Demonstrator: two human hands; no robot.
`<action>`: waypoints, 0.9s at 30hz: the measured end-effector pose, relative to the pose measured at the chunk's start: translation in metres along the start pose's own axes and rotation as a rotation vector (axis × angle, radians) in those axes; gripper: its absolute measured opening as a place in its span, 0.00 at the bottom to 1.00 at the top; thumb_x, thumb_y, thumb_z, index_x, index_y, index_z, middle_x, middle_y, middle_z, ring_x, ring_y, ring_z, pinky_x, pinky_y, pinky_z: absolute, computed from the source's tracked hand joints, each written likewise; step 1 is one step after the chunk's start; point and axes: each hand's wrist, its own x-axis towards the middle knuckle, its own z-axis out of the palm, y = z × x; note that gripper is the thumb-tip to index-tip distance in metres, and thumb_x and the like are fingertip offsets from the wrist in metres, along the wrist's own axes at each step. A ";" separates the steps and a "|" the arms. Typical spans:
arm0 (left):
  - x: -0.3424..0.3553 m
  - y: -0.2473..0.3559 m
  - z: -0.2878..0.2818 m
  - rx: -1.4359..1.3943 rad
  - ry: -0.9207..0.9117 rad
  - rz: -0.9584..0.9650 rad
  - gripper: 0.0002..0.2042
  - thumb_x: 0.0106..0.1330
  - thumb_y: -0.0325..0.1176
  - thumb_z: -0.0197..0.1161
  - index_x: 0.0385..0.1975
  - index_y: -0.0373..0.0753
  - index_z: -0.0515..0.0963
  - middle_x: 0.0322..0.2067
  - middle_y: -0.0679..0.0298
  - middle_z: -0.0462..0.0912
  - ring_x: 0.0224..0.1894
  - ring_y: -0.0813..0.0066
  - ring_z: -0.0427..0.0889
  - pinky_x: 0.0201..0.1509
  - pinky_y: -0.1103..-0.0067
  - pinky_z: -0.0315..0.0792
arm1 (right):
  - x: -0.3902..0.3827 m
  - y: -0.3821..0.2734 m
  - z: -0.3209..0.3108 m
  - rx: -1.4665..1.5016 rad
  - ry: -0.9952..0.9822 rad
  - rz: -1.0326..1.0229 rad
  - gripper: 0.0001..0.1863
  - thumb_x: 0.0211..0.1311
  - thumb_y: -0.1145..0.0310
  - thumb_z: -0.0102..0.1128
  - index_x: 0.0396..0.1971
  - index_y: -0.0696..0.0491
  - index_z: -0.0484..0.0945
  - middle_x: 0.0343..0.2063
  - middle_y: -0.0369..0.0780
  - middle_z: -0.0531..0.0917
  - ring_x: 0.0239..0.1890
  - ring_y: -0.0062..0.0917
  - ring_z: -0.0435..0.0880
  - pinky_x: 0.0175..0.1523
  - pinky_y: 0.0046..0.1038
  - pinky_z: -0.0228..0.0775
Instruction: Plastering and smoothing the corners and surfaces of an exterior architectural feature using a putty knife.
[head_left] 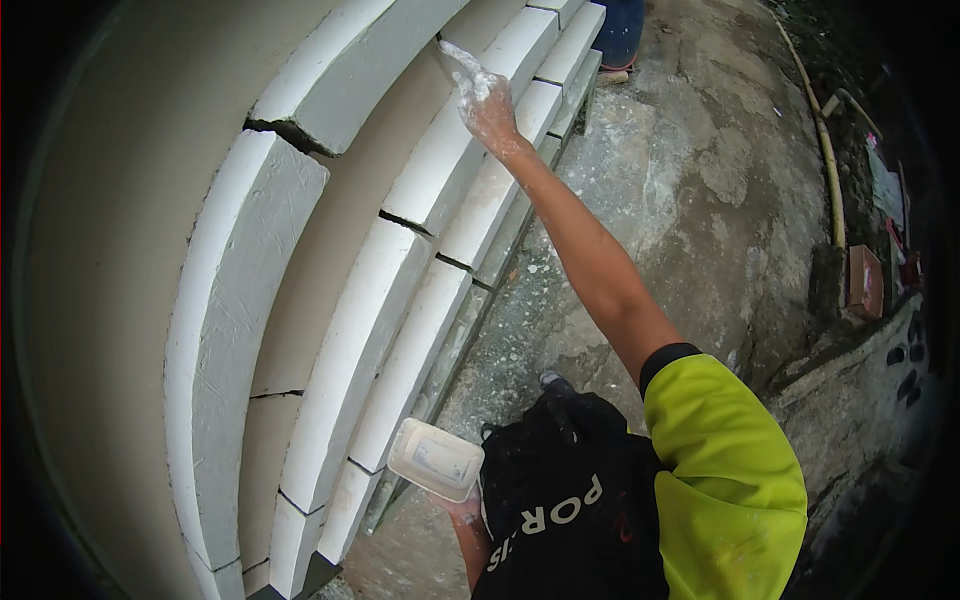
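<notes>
Lower centre of frame: left hand (460, 508) gripping pale rectangular tub (408, 450) by its lower edge, fingers mostly hidden; whitish smears inside tub. Upper centre: right hand (487, 100), coated in white, fingers pointing toward recess between stepped white blocks (235, 290); cannot tell if grip holds anything. Blocks curve through left half, dark gaps at joints. Stained concrete floor (690, 190) at right.

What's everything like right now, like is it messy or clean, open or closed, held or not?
Right hand: smeared white, raised beside the rows; its grip is hard to make out.
Left hand: holding the tub.
Tub: held, open-topped, smeared inside.
White blocks: in curved rows, some dark gaps between.
Ground: stained, patchy.
</notes>
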 end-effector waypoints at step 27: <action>-0.015 0.054 0.023 -0.796 -0.001 -0.136 0.29 0.60 0.30 0.62 0.60 0.40 0.58 0.55 0.55 0.69 0.55 0.66 0.72 0.55 0.64 0.72 | -0.020 0.026 0.039 0.170 0.086 0.058 0.23 0.61 0.75 0.48 0.57 0.60 0.65 0.45 0.54 0.78 0.46 0.45 0.78 0.51 0.35 0.71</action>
